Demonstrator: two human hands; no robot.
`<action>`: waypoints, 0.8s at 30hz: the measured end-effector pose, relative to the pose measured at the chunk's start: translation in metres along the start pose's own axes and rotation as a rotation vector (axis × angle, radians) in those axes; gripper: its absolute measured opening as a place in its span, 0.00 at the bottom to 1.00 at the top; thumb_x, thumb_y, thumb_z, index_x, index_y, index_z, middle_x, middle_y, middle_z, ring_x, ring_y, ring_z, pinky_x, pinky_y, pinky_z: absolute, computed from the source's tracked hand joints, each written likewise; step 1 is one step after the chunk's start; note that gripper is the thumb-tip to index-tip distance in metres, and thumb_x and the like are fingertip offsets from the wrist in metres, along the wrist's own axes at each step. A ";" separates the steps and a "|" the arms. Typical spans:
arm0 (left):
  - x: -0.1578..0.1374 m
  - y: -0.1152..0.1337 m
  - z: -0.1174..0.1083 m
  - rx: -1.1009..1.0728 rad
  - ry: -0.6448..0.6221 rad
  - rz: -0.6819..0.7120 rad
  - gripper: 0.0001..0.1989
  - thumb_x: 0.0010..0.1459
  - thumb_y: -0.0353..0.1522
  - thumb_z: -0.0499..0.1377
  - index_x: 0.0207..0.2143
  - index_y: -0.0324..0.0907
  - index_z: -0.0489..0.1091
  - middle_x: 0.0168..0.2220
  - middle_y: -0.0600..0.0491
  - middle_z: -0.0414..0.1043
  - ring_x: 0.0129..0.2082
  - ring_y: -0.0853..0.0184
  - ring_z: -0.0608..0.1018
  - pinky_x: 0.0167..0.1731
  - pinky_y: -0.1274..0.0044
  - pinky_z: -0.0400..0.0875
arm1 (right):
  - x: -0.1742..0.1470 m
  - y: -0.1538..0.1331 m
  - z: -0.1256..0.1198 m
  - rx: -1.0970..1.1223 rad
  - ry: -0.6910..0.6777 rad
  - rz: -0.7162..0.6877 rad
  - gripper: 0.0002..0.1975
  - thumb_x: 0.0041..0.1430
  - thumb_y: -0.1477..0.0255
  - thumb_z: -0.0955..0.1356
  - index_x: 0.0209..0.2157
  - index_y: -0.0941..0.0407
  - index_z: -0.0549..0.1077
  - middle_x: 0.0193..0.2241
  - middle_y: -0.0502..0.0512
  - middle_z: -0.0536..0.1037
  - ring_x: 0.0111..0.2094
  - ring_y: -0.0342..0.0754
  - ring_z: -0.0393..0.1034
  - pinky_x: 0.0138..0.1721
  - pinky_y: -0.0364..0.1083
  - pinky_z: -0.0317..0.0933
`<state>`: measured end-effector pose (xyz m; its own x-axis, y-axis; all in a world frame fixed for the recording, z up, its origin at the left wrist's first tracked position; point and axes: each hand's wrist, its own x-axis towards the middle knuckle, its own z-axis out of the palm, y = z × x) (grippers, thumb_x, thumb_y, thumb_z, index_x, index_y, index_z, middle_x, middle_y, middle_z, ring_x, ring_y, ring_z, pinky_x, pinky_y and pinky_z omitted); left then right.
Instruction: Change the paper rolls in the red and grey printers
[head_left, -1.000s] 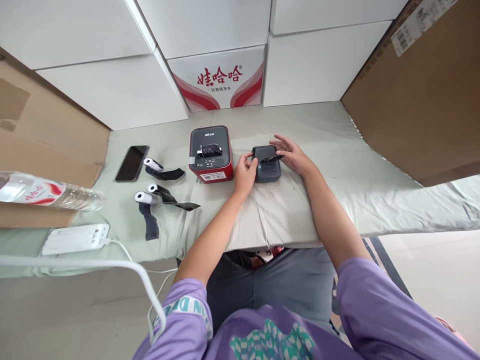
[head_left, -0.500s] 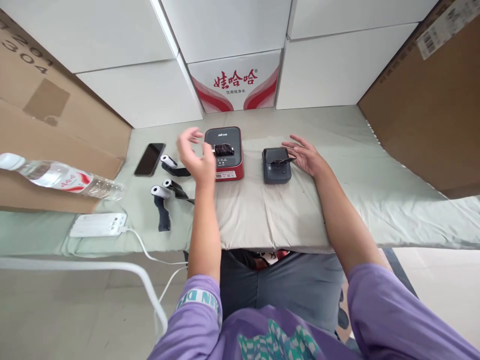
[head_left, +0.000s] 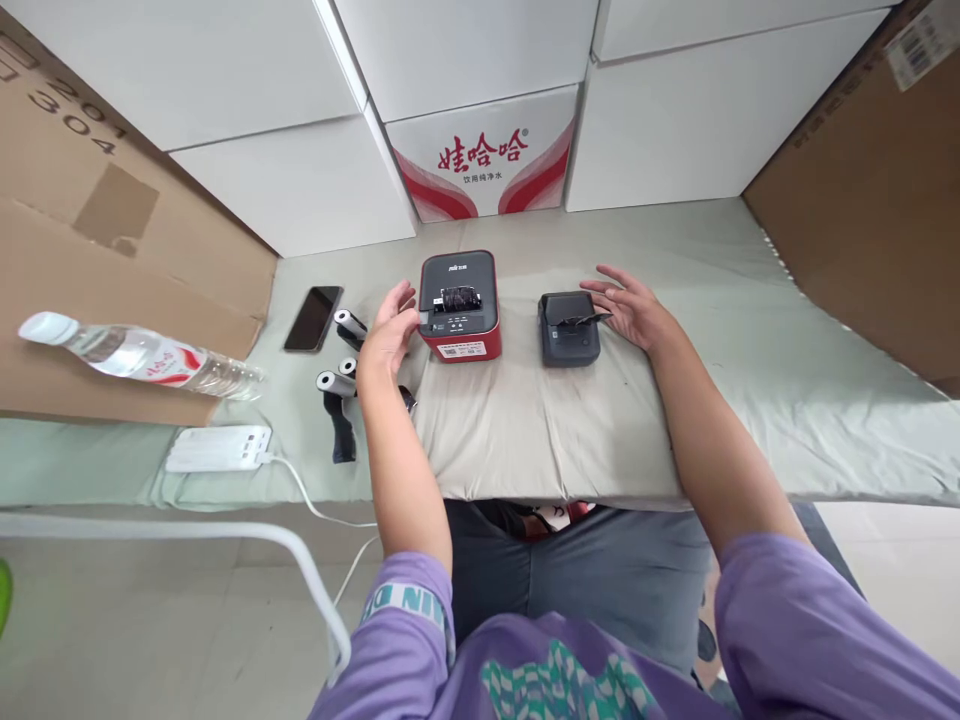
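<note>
A red and black label printer (head_left: pixel 460 322) stands on the cloth-covered surface, a curl of dark printed paper poking out of its top. My left hand (head_left: pixel 388 335) is at its left side, thumb at the grey tab near the front corner, fingers apart. To the right sits a smaller dark grey portable printer (head_left: pixel 570 345) with a dark paper strip (head_left: pixel 579 320) sticking out. My right hand (head_left: pixel 626 308) lies beside it, palm up and fingers spread, near the end of that strip. Several small paper rolls (head_left: pixel 335 384) with dark tails lie left of my left hand, partly hidden by it.
A black phone (head_left: pixel 313 319), a water bottle (head_left: pixel 150 355) and a white power bank (head_left: pixel 217 448) with a cable lie at the left. Cardboard boxes (head_left: pixel 112 250) flank both sides. White cartons (head_left: pixel 487 155) line the back. A white rail (head_left: pixel 225 531) runs at the lower left.
My left hand has come down from above the red printer's left edge to its side, uncovering the front corner. My right hand stays by the small printer. The view has shifted slightly.
</note>
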<state>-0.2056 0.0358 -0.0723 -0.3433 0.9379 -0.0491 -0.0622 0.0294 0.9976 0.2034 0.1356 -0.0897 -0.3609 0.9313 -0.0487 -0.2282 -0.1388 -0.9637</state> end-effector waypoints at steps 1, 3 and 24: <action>0.001 -0.001 0.001 -0.028 -0.013 -0.015 0.37 0.40 0.29 0.63 0.58 0.50 0.71 0.68 0.49 0.66 0.70 0.53 0.66 0.59 0.72 0.73 | 0.000 0.000 0.000 0.001 0.004 0.003 0.30 0.44 0.63 0.79 0.51 0.44 0.74 0.50 0.54 0.82 0.58 0.58 0.75 0.62 0.61 0.71; 0.003 -0.002 0.004 -0.063 -0.034 -0.035 0.36 0.40 0.28 0.63 0.56 0.49 0.71 0.69 0.50 0.65 0.69 0.53 0.67 0.57 0.72 0.75 | 0.001 0.001 -0.001 0.002 0.009 0.005 0.30 0.43 0.63 0.79 0.51 0.44 0.74 0.50 0.53 0.83 0.58 0.58 0.75 0.63 0.61 0.70; 0.030 0.092 0.029 0.965 -0.316 0.242 0.17 0.54 0.25 0.58 0.46 0.42 0.75 0.49 0.46 0.81 0.55 0.54 0.78 0.57 0.64 0.70 | 0.006 0.005 -0.010 0.099 -0.076 0.014 0.25 0.48 0.67 0.79 0.50 0.47 0.77 0.48 0.53 0.83 0.52 0.50 0.78 0.64 0.53 0.69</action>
<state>-0.1941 0.0768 0.0194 0.0225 0.9992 0.0337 0.7984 -0.0382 0.6009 0.2094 0.1438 -0.0970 -0.4317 0.9012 -0.0386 -0.3096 -0.1882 -0.9321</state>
